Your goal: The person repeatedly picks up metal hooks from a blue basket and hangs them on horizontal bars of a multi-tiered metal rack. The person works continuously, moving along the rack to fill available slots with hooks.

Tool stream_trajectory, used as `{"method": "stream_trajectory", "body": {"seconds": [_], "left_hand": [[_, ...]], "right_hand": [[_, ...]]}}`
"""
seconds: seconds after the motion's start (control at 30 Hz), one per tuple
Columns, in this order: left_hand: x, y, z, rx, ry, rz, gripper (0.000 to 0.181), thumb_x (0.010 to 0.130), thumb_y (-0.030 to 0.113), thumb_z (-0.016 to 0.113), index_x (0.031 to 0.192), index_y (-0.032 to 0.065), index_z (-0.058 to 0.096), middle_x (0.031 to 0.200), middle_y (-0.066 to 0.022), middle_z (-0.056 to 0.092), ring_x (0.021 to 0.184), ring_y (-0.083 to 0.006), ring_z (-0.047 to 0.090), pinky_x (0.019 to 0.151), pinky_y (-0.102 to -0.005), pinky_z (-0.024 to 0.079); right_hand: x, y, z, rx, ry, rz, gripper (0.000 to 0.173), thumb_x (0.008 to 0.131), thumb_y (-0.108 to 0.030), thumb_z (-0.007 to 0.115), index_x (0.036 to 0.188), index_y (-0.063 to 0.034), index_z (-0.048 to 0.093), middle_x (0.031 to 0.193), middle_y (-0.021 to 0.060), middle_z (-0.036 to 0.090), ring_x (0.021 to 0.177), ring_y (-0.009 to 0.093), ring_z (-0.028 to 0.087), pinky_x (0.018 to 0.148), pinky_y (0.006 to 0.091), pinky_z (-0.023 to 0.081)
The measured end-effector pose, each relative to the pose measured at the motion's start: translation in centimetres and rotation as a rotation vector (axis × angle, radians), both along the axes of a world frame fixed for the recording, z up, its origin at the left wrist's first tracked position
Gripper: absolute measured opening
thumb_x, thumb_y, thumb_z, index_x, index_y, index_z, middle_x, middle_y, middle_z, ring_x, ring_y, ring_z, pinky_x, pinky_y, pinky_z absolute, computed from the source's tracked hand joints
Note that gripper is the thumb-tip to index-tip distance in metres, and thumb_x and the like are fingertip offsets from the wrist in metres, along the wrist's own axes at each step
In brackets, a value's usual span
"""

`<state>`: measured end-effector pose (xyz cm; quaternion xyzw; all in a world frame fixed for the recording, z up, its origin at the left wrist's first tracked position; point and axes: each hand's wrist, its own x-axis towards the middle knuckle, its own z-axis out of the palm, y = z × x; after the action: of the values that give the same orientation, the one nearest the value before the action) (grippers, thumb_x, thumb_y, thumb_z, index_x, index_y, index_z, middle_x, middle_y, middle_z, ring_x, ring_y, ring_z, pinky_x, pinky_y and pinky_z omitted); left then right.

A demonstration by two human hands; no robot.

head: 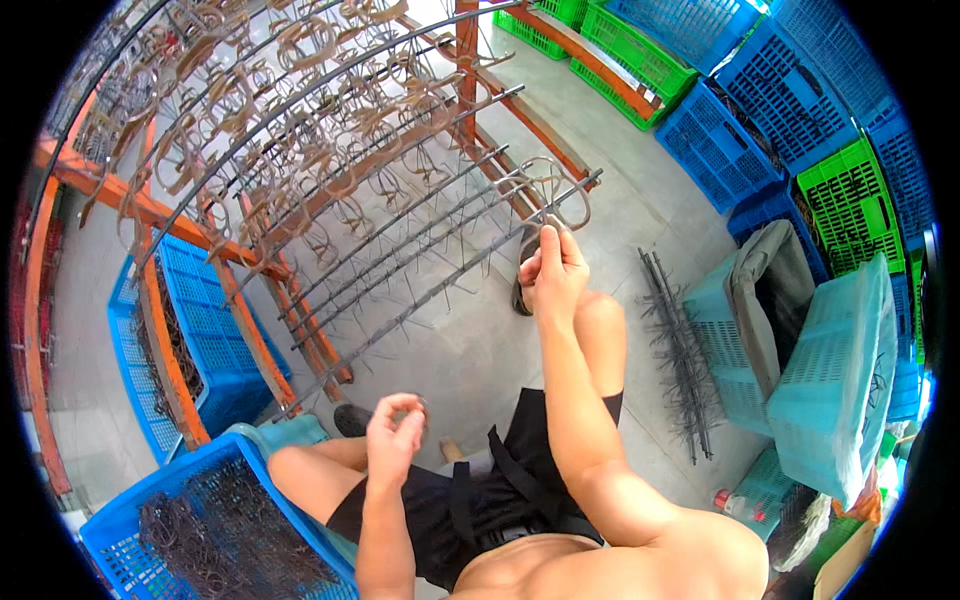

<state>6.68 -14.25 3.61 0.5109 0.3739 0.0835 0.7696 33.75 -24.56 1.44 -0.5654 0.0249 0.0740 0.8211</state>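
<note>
My right hand [555,259] reaches forward with its fingertips pinched at the near end of a dark hooked rod [420,307]. Just beyond those fingers, several curved loop-shaped pieces [559,187] hang around the rod's end; the fingers appear to grip one of them. Above my left thigh, my left hand [394,439] has its fingers curled round a small, thin, dark curved piece [426,412], mostly hidden by the fingers. More brownish looped pieces [307,45] hang on rods across the rack.
The orange metal rack [247,255] stands ahead and left. A blue crate [247,465] of tangled dark pieces [217,525] sits at my left. Spiky rods [679,360] lie on the floor at right, beside teal crates [727,337]. Blue crates [720,142] and green crates [637,52] are stacked farther back.
</note>
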Motion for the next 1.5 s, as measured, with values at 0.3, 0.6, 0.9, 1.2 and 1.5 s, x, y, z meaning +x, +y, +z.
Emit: {"method": "stream_trajectory", "body": {"seconds": [0.3, 0.6, 0.9, 1.2, 1.5], "left_hand": [[-2.9, -0.6, -4.1, 0.659, 0.253, -0.168, 0.038, 0.081, -0.005, 0.041, 0.119, -0.0029, 0.043, 0.102, -0.0240, 0.061, 0.082, -0.0286, 0.067, 0.066, -0.0356, 0.052], [-3.7, 1.7, -2.1, 1.043, 0.659, -0.212, 0.042, 0.079, 0.003, 0.044, 0.121, -0.0022, 0.040, 0.078, -0.0295, 0.061, 0.074, -0.0470, 0.058, 0.069, -0.0511, 0.046], [-4.3, 1.9, -3.1, 0.782, 0.648, -0.324, 0.035, 0.081, 0.012, 0.041, 0.108, -0.0054, 0.053, 0.071, -0.0160, 0.067, 0.053, -0.0231, 0.064, 0.056, -0.0338, 0.051], [-2.7, 0.6, -2.3, 0.612, 0.490, -0.285, 0.028, 0.088, 0.012, 0.043, 0.104, -0.0072, 0.055, 0.082, -0.0154, 0.068, 0.052, -0.0173, 0.062, 0.052, -0.0293, 0.050], [-1.6, -0.2, -1.3, 0.568, 0.446, -0.278, 0.029, 0.092, 0.017, 0.044, 0.109, -0.0036, 0.056, 0.080, -0.0109, 0.069, 0.050, -0.0159, 0.061, 0.052, -0.0283, 0.048]], "right_hand": [[4.2, 2.5, 0.5, -0.070, 0.173, -0.058, 0.020, 0.091, -0.019, 0.055, 0.095, -0.0013, 0.062, 0.056, -0.0035, 0.045, 0.042, 0.005, 0.040, 0.038, 0.0207, 0.033], [5.9, 2.0, -1.3, -0.303, -0.011, -0.037, 0.021, 0.088, -0.018, 0.056, 0.093, 0.0003, 0.065, 0.054, -0.0028, 0.046, 0.046, 0.006, 0.040, 0.042, 0.0233, 0.030], [5.9, 1.5, -0.4, -0.175, 0.099, 0.097, 0.018, 0.086, -0.019, 0.058, 0.089, -0.0023, 0.066, 0.052, -0.0068, 0.041, 0.040, 0.003, 0.033, 0.037, 0.0236, 0.025], [5.0, 1.8, -0.6, -0.276, 0.016, 0.104, 0.020, 0.085, -0.019, 0.061, 0.091, -0.0013, 0.067, 0.061, -0.0086, 0.046, 0.053, 0.002, 0.035, 0.046, 0.0219, 0.027], [4.9, 1.1, -1.9, -0.310, -0.169, 0.249, 0.014, 0.086, -0.011, 0.061, 0.094, -0.0004, 0.066, 0.074, -0.0067, 0.055, 0.064, 0.003, 0.041, 0.056, 0.0187, 0.031]]}}
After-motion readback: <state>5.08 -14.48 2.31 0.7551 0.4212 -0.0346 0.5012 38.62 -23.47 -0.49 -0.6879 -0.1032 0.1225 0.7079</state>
